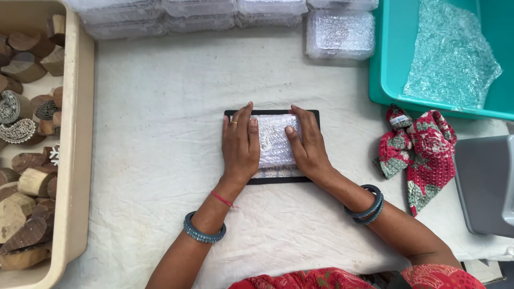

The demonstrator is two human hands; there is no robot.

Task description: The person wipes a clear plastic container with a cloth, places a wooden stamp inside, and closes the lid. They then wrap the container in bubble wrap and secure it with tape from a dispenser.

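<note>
Closest to the camera there's a bit of red patterned clothing at the bottom edge, then both forearms with blue bangles, plus a thin red thread on the left wrist. The left hand (240, 146) lies flat, palm down, fingers together, pressing on the left side of a bubble-wrapped packet (274, 140). The right hand (307, 145) does the same on the right side, thumb tucked over the wrap, so both hands are open and pressing, not gripping. The packet sits on a black flat tray (315, 116) in the middle of a table covered with a white cloth (160, 107).

Off to the right there's a crumpled red and green floral cloth (420, 152), touching a grey plastic thing (484, 184) at the edge. To the left, a beige bin (77, 134) full of carved wooden printing blocks (24, 182).

Further back, a teal tub (383, 64) holds a loose sheet of bubble wrap (452, 53), and a row of already wrapped packets (340, 35) lines the far edge.
</note>
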